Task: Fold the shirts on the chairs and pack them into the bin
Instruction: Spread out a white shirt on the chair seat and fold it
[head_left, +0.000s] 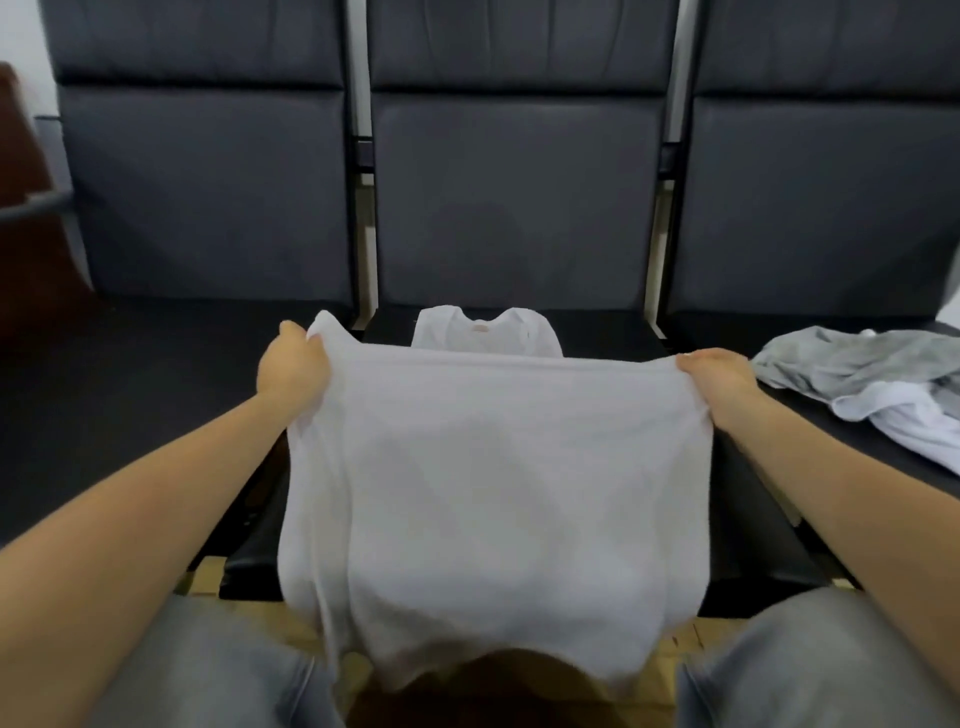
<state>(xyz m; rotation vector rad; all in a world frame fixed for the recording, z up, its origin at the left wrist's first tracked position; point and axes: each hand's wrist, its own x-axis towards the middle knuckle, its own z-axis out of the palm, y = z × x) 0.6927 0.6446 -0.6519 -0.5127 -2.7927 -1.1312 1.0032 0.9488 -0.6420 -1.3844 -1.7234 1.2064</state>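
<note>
A white shirt (493, 493) lies over the middle black chair seat (769, 519), its collar end (488, 332) flat near the backrest. My left hand (293, 366) grips the shirt's lifted edge on the left. My right hand (719, 371) grips the same edge on the right. The raised cloth stretches between both hands and hangs down over the seat's front edge toward my knees. No bin is in view.
A loose heap of grey and white shirts (883, 384) lies on the right chair seat. The left chair seat (130, 389) is bare. Three dark backrests (514, 197) stand behind. My grey-trousered knees (208, 670) are at the bottom, over a wooden floor.
</note>
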